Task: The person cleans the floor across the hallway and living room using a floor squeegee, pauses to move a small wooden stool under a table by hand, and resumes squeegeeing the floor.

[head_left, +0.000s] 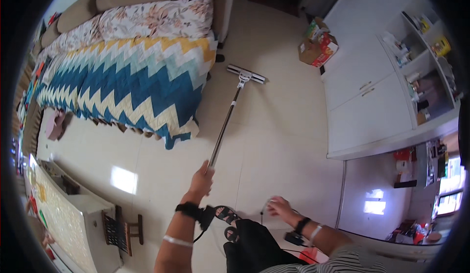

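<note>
Head view: my left forearm rises from the lower edge, its wrist ringed by a black strap (187, 208) and, lower down, a white band (177, 241). My left hand (201, 179) reaches forward, fingers (209, 172) closed around the upper part of a mop (224, 126). Its dark pole slopes away and a little to the right, down to the wide flat mop head (244, 76), which sits on the pale tiled floor (279, 136), between the bed (147, 87) and the white cabinet (364, 97). My right arm enters from the lower right, elbow bent, forearm angled up and leftward, also with a black strap (301, 226) and a white band (316, 231). My right hand (281, 207) hangs well apart from the mop, its fingers partly curled; I cannot tell whether they pinch anything. Beside the cabinet, the cartons (320, 48) show printed panels in red and green, too small and blurred for me to read. Packages on the shelves (413, 48) are likewise just coloured patches, one of them bright yellow.
</note>
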